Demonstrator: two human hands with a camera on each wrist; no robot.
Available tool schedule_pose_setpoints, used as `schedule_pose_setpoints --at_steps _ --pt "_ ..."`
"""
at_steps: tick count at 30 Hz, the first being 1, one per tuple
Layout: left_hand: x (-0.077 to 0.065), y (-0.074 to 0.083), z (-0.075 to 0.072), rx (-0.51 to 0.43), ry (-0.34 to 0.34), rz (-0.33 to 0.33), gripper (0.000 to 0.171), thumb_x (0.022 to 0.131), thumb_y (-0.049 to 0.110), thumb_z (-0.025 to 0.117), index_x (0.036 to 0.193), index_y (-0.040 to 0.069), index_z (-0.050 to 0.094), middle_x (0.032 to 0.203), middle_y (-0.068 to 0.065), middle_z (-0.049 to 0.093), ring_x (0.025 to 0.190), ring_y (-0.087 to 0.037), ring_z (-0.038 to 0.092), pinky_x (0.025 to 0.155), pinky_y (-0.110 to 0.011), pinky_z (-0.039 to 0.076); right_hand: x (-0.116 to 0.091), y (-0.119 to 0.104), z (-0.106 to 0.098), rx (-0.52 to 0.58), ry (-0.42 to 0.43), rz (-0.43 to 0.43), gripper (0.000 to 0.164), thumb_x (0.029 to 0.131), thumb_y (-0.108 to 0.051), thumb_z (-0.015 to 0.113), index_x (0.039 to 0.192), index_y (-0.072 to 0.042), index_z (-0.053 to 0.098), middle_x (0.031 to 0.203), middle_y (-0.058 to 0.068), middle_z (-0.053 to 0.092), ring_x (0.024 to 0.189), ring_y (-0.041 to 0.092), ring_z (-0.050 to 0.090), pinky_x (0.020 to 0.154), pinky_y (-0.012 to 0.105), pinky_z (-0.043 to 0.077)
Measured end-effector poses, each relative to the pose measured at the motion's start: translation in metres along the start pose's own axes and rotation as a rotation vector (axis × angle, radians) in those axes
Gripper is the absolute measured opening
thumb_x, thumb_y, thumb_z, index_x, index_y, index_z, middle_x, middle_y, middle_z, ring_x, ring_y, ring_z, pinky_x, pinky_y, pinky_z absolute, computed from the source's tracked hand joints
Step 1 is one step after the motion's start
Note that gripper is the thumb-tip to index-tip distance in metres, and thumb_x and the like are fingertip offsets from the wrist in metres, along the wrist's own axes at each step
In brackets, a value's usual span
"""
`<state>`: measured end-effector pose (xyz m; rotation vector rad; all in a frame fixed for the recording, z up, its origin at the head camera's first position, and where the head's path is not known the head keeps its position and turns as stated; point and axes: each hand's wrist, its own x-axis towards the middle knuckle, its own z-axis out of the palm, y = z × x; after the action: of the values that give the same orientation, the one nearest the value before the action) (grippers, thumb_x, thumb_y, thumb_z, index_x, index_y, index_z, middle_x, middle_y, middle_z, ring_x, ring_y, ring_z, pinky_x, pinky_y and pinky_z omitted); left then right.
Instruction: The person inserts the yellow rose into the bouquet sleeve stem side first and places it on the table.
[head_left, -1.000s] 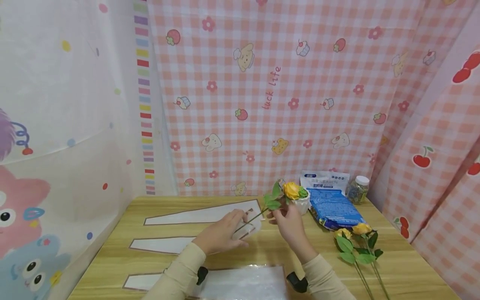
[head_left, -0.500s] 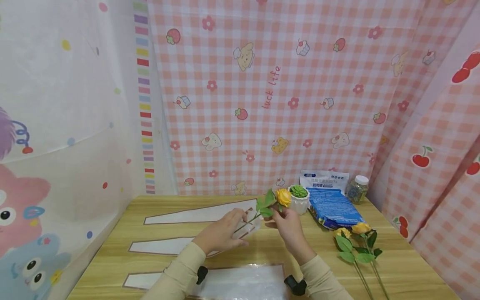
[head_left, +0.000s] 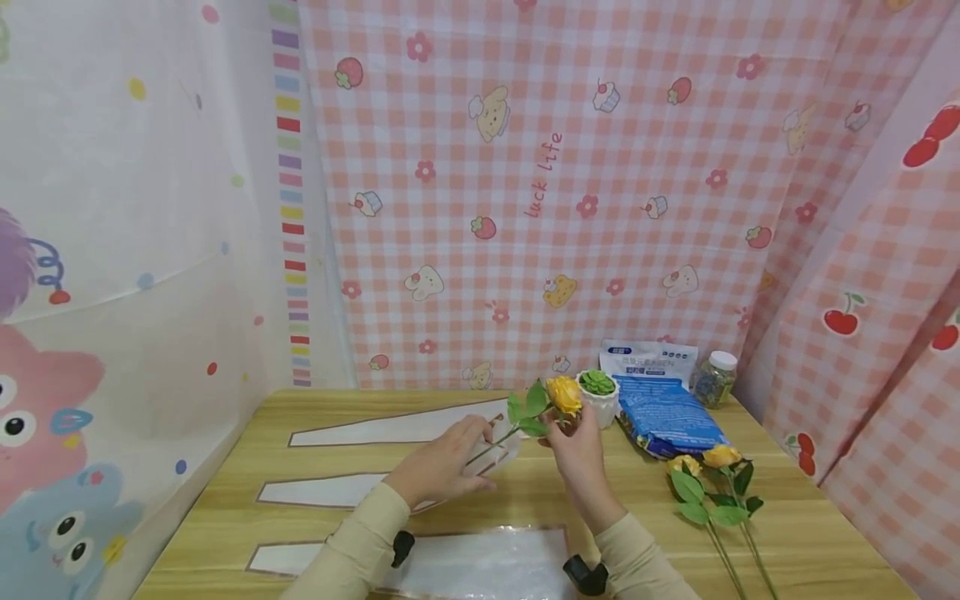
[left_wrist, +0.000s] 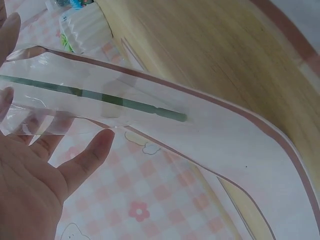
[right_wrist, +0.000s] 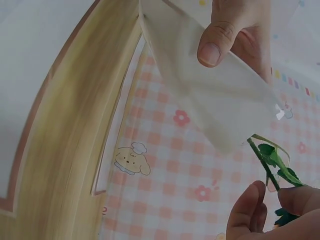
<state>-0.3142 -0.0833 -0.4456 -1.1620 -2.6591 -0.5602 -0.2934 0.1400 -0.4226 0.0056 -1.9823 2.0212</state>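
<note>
My left hand [head_left: 438, 467] holds a clear-and-white flower sleeve [left_wrist: 230, 130] with a brown border, its thumb pressing the film in the right wrist view. A single artificial yellow rose [head_left: 564, 394] slants up to the right, its leaves outside the sleeve. Its green stem [left_wrist: 135, 103] lies inside the film, the cut end visible in the left wrist view. My right hand [head_left: 581, 454] pinches the stem just below the bloom, beside the leaves [right_wrist: 270, 155]. The palm side of the right hand is partly hidden.
Several flat sleeves, such as the back one [head_left: 390, 427], lie on the wooden table [head_left: 225, 467]. Two yellow roses [head_left: 723, 457] lie at right. Behind stand a potted succulent [head_left: 598, 396], a blue-and-white bag [head_left: 667, 408] and a lidded jar [head_left: 716, 379].
The rose has moved down and left, its stem sliding further into the sleeve. My right hand has shifted with it and now pinches nearer the bloom. The left hand has stayed almost still.
</note>
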Motion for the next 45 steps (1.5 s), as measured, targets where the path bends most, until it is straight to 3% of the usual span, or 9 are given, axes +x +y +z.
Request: schedule_pose_setpoints --at_steps 4,8,11,17,23,29,38,45 --pt "0.0 -0.001 0.001 -0.001 -0.002 -0.006 0.061 0.09 0.056 0.07 0.127 0.017 0.042 0.14 -0.002 0.046 0.116 -0.019 0.056 0.088 -0.029 0.054 0.001 -0.001 -0.002 -0.049 0.005 -0.027 0.052 0.097 0.003 0.057 0.146 0.008 0.041 0.14 0.03 0.051 0.121 0.036 0.057 0.093 0.033 0.054" --pt "0.0 0.0 0.0 0.001 0.0 -0.003 0.06 0.09 0.054 0.071 0.127 0.017 0.042 0.14 -0.002 0.046 0.118 -0.02 0.056 0.09 -0.029 0.053 0.001 -0.002 -0.004 -0.047 0.003 -0.014 0.062 0.095 0.005 0.057 0.152 0.004 0.032 0.148 0.03 0.042 0.134 0.04 0.047 0.106 0.044 0.046" --pt "0.0 0.0 0.0 0.004 0.004 0.001 0.059 0.09 0.053 0.072 0.126 0.017 0.042 0.14 -0.002 0.046 0.118 -0.017 0.054 0.09 -0.029 0.053 0.001 -0.003 -0.004 -0.021 0.008 0.005 0.069 0.095 0.006 0.057 0.154 -0.003 0.022 0.148 0.03 0.039 0.133 0.041 0.047 0.104 0.047 0.048" --pt "0.0 0.0 0.002 0.016 0.014 0.006 0.058 0.09 0.051 0.073 0.126 0.018 0.042 0.138 -0.002 0.047 0.11 -0.012 0.054 0.083 -0.025 0.053 0.001 -0.004 -0.003 -0.007 0.024 -0.005 0.062 0.095 0.007 0.056 0.147 -0.006 0.024 0.139 0.033 0.046 0.126 0.041 0.054 0.098 0.043 0.052" --pt "-0.002 0.001 0.005 0.028 0.009 -0.005 0.058 0.089 0.049 0.076 0.126 0.018 0.045 0.133 -0.002 0.05 0.1 -0.012 0.056 0.074 -0.021 0.053 0.002 -0.002 -0.003 -0.108 0.087 -0.014 0.061 0.091 0.006 0.06 0.145 -0.006 0.033 0.141 0.023 0.041 0.124 0.037 0.047 0.095 0.041 0.05" --pt "-0.002 0.001 0.005 0.051 0.016 0.013 0.057 0.089 0.049 0.075 0.125 0.017 0.046 0.128 -0.001 0.051 0.101 -0.011 0.055 0.08 -0.024 0.054 0.003 -0.002 -0.006 -0.186 0.146 -0.086 0.058 0.092 0.002 0.062 0.143 -0.001 0.035 0.141 0.022 0.037 0.123 0.037 0.047 0.096 0.045 0.049" --pt "-0.003 0.002 0.006 0.027 -0.013 0.0 0.056 0.088 0.045 0.078 0.125 0.018 0.045 0.131 -0.002 0.051 0.097 -0.01 0.054 0.08 -0.025 0.053 0.006 -0.009 -0.014 -0.15 0.139 -0.168 0.056 0.094 0.003 0.06 0.145 -0.003 0.036 0.139 0.019 0.041 0.116 0.032 0.052 0.079 0.018 0.049" --pt "-0.002 0.002 0.007 0.029 -0.006 0.011 0.058 0.088 0.045 0.078 0.125 0.016 0.046 0.131 -0.002 0.051 0.099 -0.011 0.054 0.083 -0.026 0.054 0.008 -0.009 -0.017 -0.159 0.142 -0.183 0.056 0.095 0.004 0.061 0.144 -0.002 0.034 0.135 0.02 0.042 0.113 0.032 0.053 0.077 0.018 0.048"
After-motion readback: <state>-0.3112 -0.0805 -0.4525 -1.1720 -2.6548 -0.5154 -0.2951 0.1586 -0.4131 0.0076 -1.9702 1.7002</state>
